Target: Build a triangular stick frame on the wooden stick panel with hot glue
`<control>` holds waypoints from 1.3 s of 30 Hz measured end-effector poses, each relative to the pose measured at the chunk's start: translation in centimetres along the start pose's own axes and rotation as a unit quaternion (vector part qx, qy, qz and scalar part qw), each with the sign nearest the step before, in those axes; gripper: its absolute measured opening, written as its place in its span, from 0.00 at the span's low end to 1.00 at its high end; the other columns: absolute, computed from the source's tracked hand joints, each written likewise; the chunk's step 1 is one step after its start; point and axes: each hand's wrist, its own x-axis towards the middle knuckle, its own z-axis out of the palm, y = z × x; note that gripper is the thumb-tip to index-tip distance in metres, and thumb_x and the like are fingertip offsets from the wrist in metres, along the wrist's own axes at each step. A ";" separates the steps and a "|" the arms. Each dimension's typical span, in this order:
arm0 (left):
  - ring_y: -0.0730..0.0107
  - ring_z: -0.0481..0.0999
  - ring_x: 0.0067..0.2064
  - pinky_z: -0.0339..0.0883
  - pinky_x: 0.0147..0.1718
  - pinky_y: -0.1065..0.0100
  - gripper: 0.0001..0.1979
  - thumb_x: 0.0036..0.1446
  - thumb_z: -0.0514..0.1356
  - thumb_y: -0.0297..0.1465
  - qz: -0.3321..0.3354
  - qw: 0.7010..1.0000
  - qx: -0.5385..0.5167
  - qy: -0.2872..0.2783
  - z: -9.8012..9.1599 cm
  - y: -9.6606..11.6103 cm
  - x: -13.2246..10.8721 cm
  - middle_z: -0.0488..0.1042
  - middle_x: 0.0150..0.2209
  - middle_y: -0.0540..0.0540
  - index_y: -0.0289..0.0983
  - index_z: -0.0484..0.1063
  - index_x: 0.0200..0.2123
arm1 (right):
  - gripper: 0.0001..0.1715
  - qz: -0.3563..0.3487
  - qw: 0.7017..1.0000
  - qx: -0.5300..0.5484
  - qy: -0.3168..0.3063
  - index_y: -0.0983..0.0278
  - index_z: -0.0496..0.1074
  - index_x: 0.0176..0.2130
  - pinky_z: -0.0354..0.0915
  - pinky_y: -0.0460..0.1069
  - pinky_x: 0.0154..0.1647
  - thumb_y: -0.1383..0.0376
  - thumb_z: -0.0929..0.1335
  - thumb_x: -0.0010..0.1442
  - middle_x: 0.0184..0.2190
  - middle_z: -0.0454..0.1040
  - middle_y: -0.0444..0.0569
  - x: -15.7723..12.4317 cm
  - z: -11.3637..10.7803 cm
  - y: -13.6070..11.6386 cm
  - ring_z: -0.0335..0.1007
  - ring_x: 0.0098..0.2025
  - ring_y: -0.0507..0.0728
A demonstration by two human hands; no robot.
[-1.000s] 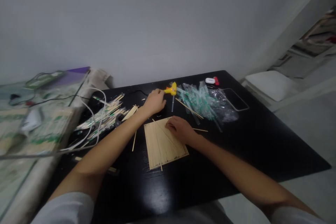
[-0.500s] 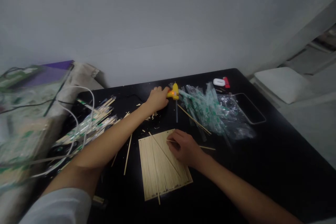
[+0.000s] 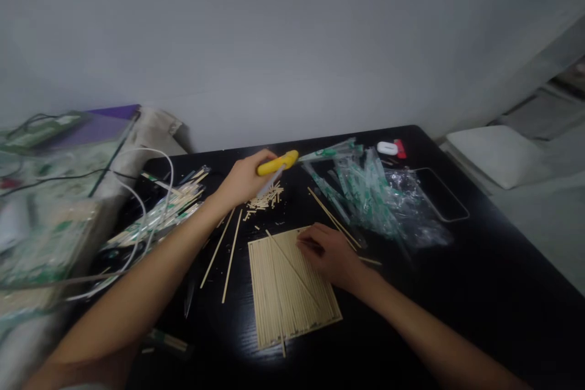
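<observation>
Left hand (image 3: 245, 179) grips glue gun (image 3: 276, 164), likely for control; right hand (image 3: 329, 252) over mat (image 3: 295, 306), 1 o'clock, grip unclear.

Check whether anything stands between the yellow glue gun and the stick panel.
A low heap of short stick pieces lies on the table between them, but the left hand appears to hold the yellow glue gun above it, so it probably blocks little. At the stick panel, the right hand covers the far right part.
</observation>
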 end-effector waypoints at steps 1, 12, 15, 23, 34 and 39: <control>0.68 0.72 0.31 0.61 0.31 0.69 0.17 0.59 0.64 0.44 0.000 1.000 -0.013 -0.002 -0.3 -0.2 -0.5 0.76 0.30 0.51 0.41 0.76 0.47 | 0.05 0.007 1.000 0.001 0.008 0.63 0.76 0.37 0.67 0.48 0.32 0.69 0.68 0.66 0.31 0.75 0.47 0.3 -0.4 -0.3 0.72 0.30 0.53; 0.66 0.76 0.36 0.65 0.38 0.66 0.14 0.61 0.63 0.36 0.086 0.996 0.016 0.013 0.2 0.1 -2.6 0.81 0.40 0.47 0.40 0.77 0.49 | 0.12 0.045 0.980 0.027 0.194 0.58 0.75 0.47 0.63 0.49 0.28 0.56 0.72 0.65 0.22 0.70 0.40 6.1 -6.3 -3.6 0.66 0.23 0.53; 0.67 0.75 0.35 0.65 0.36 0.66 0.14 0.62 0.62 0.39 0.073 0.997 -0.033 0.018 0.1 0.0 -3.2 0.80 0.38 0.48 0.40 0.77 0.48 | 0.12 0.044 0.979 -0.050 0.194 0.60 0.76 0.34 0.62 0.49 0.29 0.57 0.69 0.69 0.25 0.75 0.43 5.8 -6.8 -3.1 0.69 0.25 0.53; 0.67 0.72 0.32 0.67 0.33 0.66 0.21 0.55 0.67 0.47 -0.114 0.948 -0.257 0.146 -2.5 -1.7 -6.3 0.79 0.37 0.45 0.36 0.79 0.42 | 0.13 0.081 0.949 -0.244 0.184 0.62 0.79 0.41 0.65 0.50 0.32 0.60 0.66 0.68 0.31 0.82 0.50 3.3 -11.0 -0.1 0.75 0.27 0.57; 0.70 0.70 0.30 0.63 0.30 0.68 0.18 0.54 0.70 0.44 -0.158 0.938 -0.292 0.104 -4.2 -3.2 -8.9 0.75 0.31 0.49 0.38 0.80 0.42 | 0.39 0.235 0.911 -0.339 -0.031 0.65 0.64 0.68 0.69 0.53 0.34 0.66 0.70 0.60 0.33 0.83 0.51 1.1 -15.7 -1.0 0.80 0.33 0.64; 0.71 0.69 0.30 0.63 0.31 0.67 0.18 0.58 0.67 0.44 -0.140 0.956 -0.243 0.080 -4.6 -3.5 -9.1 0.78 0.34 0.46 0.35 0.80 0.43 | 0.11 0.173 0.921 -0.338 0.091 0.61 0.81 0.43 0.60 0.52 0.23 0.61 0.71 0.61 0.24 0.79 0.50 1.6 -18.4 -2.5 0.72 0.22 0.59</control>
